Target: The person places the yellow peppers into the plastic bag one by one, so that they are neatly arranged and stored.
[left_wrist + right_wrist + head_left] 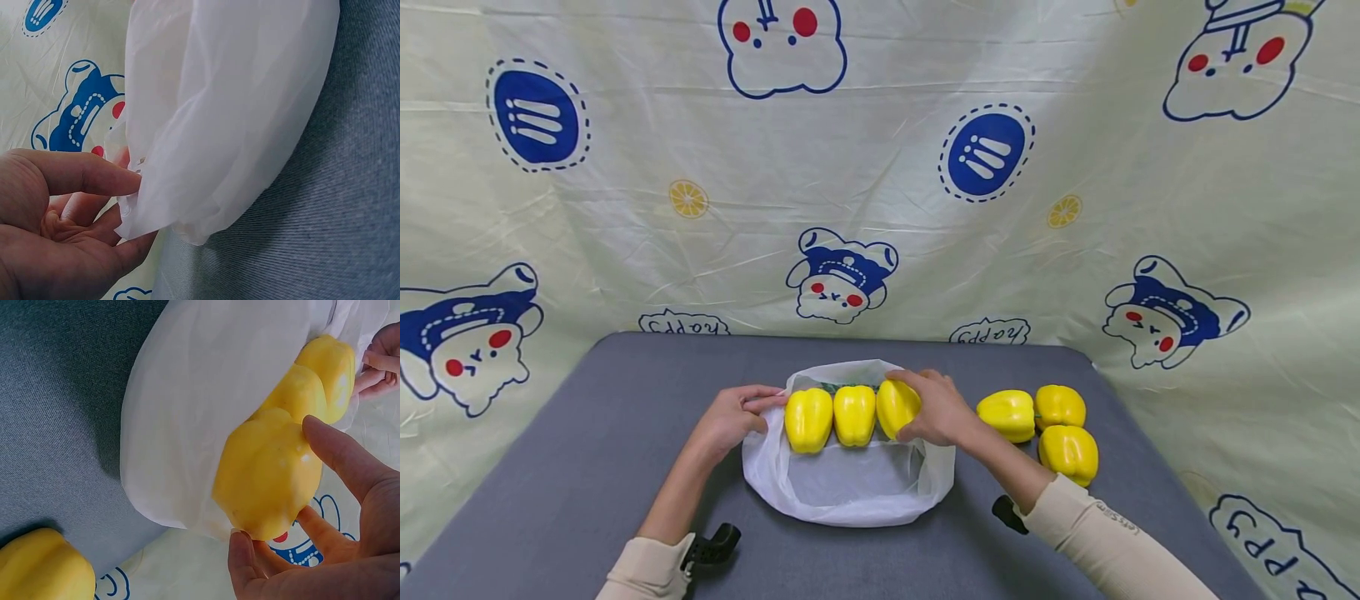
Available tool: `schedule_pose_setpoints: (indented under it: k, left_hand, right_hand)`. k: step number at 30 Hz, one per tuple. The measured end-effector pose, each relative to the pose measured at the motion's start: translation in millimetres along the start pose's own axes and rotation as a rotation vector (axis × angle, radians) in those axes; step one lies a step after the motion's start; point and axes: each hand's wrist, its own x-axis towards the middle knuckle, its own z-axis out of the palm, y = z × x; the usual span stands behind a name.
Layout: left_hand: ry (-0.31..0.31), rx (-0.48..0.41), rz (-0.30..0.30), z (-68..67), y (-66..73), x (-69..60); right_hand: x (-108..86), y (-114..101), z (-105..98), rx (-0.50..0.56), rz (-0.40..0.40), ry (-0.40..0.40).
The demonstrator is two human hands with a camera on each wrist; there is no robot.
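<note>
A white plastic bag (850, 507) lies open-mouthed on the table, with three yellow peppers side by side along its far part. The right hand (936, 408) grips the rightmost pepper (897, 408), thumb on one side and fingers on the other; the right wrist view shows this pepper (269, 475) between the fingertips. At the bag's left edge, the left hand (733, 421) pinches the rim; in the left wrist view its fingers (94, 175) hold the thin plastic (237, 125). The left pepper (808, 421) and middle pepper (854, 415) touch no hand.
Three more yellow peppers lie right of the bag: one (1006, 415) near the right forearm, one (1061, 407) behind and one (1069, 454) in front. The grey table (647, 400) ends at a patterned curtain (910, 167).
</note>
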Motion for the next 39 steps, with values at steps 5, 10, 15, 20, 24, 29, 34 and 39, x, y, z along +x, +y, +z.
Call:
schedule_pose_setpoints:
  k: [5, 10, 15, 20, 24, 29, 34, 39]
  left_hand:
    - [0.000, 0.008, 0.003, -0.5, 0.8, 0.0]
    - [0.006, 0.012, 0.006, -0.9, 1.2, 0.0]
    - [0.013, 0.018, 0.005, -0.8, 1.9, -0.5]
    - [0.013, 0.015, 0.005, -0.8, 1.7, -0.6]
    - [0.010, 0.012, 0.007, -0.9, 1.0, -0.3]
    - [0.012, 0.015, 0.002, -0.5, 1.0, 0.2]
    - [0.012, 0.018, -0.001, 0.3, 1.0, 0.4]
    - [0.012, 0.009, 0.000, 0.5, 0.6, 0.2]
  right_hand:
    - [0.4, 1.0, 2.5, -0.004, -0.008, 0.013]
    - [1.1, 2.3, 6.3, 0.006, -0.037, 0.030]
    - [2.3, 4.0, 8.7, 0.005, -0.043, 0.040]
    - [4.3, 6.0, 11.7, 0.008, -0.029, 0.034]
    - [6.0, 7.9, 13.8, 0.014, -0.026, 0.040]
    - [7.1, 9.6, 15.3, 0.009, -0.026, 0.049]
    - [7.9, 9.9, 18.1, 0.004, -0.010, 0.051]
    - [8.0, 10.7, 20.6, 0.002, -0.003, 0.056]
